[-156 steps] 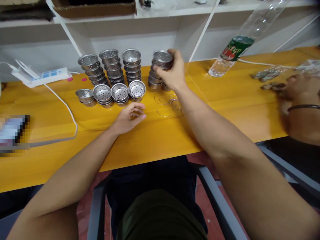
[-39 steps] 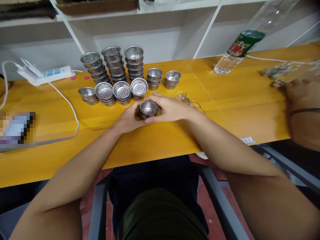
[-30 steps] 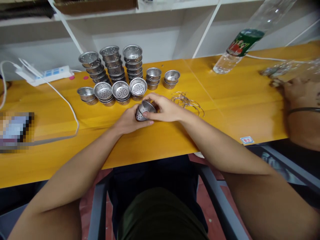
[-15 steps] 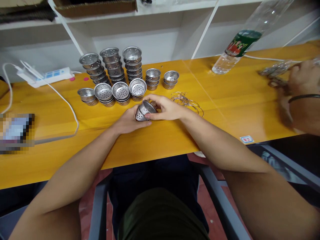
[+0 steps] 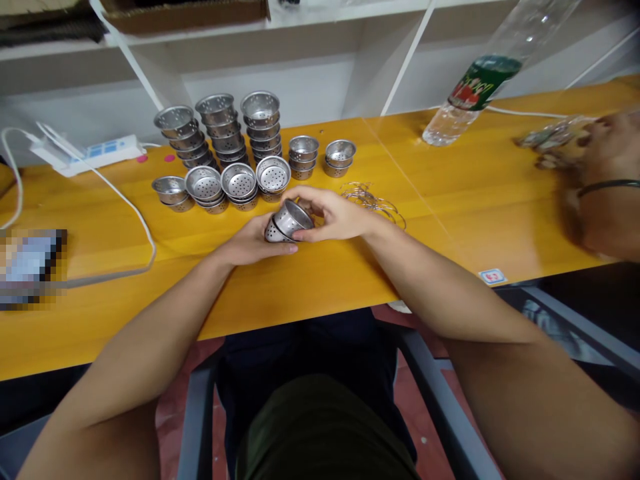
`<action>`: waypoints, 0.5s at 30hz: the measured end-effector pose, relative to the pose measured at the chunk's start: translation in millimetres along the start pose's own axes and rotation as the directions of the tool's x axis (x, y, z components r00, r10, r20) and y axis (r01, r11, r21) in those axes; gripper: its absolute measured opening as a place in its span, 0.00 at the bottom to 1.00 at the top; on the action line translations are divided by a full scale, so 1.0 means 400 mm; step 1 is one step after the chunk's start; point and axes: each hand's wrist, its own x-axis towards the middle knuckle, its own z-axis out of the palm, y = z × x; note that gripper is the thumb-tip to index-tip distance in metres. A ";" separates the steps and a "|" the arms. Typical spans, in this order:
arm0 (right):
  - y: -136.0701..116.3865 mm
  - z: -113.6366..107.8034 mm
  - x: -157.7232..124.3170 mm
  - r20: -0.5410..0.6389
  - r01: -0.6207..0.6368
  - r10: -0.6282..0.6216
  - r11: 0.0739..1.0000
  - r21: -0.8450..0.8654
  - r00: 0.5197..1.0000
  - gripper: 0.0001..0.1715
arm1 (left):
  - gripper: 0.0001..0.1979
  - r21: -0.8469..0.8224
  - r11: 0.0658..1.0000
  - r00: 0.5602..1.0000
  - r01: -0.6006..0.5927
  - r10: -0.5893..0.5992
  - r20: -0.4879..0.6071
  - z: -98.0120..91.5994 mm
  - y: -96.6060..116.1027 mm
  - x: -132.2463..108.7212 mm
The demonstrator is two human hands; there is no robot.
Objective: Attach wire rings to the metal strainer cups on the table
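Two perforated metal cups, one partly inside the other, are held between my hands just above the table. My left hand (image 5: pixel 253 241) is closed round the lower cup (image 5: pixel 274 233) from the left. My right hand (image 5: pixel 327 215) grips the upper cup (image 5: pixel 293 219) by its rim, thumb at the front and fingers behind. The upper cup is tilted, its mouth facing up and right. Behind my hands stand tall stacks of similar cups (image 5: pixel 263 123) and a front row of shorter stacks (image 5: pixel 239 183). Thin wire rings (image 5: pixel 373 200) lie in a tangle right of my right hand.
A plastic bottle (image 5: pixel 463 93) stands at the back right. Another person's hand (image 5: pixel 613 150) is at the far right beside clear plastic bags (image 5: pixel 553 137). A white power strip (image 5: pixel 103 155) with cables and a blurred-out device (image 5: pixel 33 267) lie on the left.
The upper cup has turned and tilted slightly against the lower one, which now shows lower and farther left. Both hands keep their hold. The whole view has shifted a little.
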 end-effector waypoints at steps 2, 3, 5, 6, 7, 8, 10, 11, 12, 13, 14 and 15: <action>-0.008 -0.008 -0.003 -0.013 0.011 -0.011 1.000 -0.007 1.000 0.43 | 0.36 0.000 1.000 1.000 -0.010 0.010 -0.024 -0.007 -0.005 -0.002; -0.011 -0.015 -0.005 -0.025 0.013 -0.014 1.000 -0.015 1.000 0.43 | 0.38 0.020 1.000 0.998 -0.016 0.017 -0.058 -0.013 -0.009 -0.003; -0.014 -0.033 -0.011 -0.059 -0.001 -0.001 0.999 -0.044 0.998 0.43 | 0.43 0.084 0.996 0.987 -0.019 0.033 -0.159 -0.029 -0.020 -0.003; -0.015 -0.044 -0.014 -0.079 -0.019 0.013 0.997 -0.073 0.997 0.43 | 0.45 0.112 0.994 0.975 -0.018 0.042 -0.216 -0.038 -0.027 -0.003; -0.016 -0.056 -0.017 -0.102 -0.041 0.029 0.993 -0.111 0.994 0.44 | 0.48 0.127 0.992 0.961 -0.020 0.054 -0.270 -0.047 -0.034 -0.001; -0.016 -0.068 -0.020 -0.122 -0.061 0.043 0.986 -0.155 0.992 0.45 | 0.50 0.127 0.991 0.945 -0.032 0.071 -0.319 -0.055 -0.042 0.000; -0.018 -0.087 -0.026 -0.133 -0.089 0.058 0.966 -0.242 0.989 0.46 | 0.53 0.108 0.991 0.907 -0.084 0.120 -0.403 -0.066 -0.058 0.005; -0.020 -0.090 -0.027 -0.115 -0.097 0.067 0.955 -0.280 0.991 0.45 | 0.54 0.099 0.988 0.887 -0.115 0.147 -0.437 -0.068 -0.065 0.007; -0.022 -0.090 -0.029 -0.080 -0.106 0.085 0.943 -0.316 0.993 0.43 | 0.54 0.096 0.985 0.869 -0.143 0.172 -0.464 -0.068 -0.071 0.010; -0.025 -0.084 -0.029 -0.030 -0.118 0.114 0.929 -0.352 0.993 0.41 | 0.54 0.098 0.982 0.855 -0.164 0.191 -0.482 -0.067 -0.075 0.011; -0.028 -0.074 -0.029 0.023 -0.132 0.153 0.911 -0.390 0.988 0.39 | 0.54 0.103 0.979 0.848 -0.175 0.203 -0.490 -0.065 -0.078 0.013; -0.031 -0.061 -0.028 0.068 -0.150 0.198 0.889 -0.432 0.978 0.38 | 0.55 0.109 0.978 0.846 -0.178 0.209 -0.491 -0.062 -0.079 0.014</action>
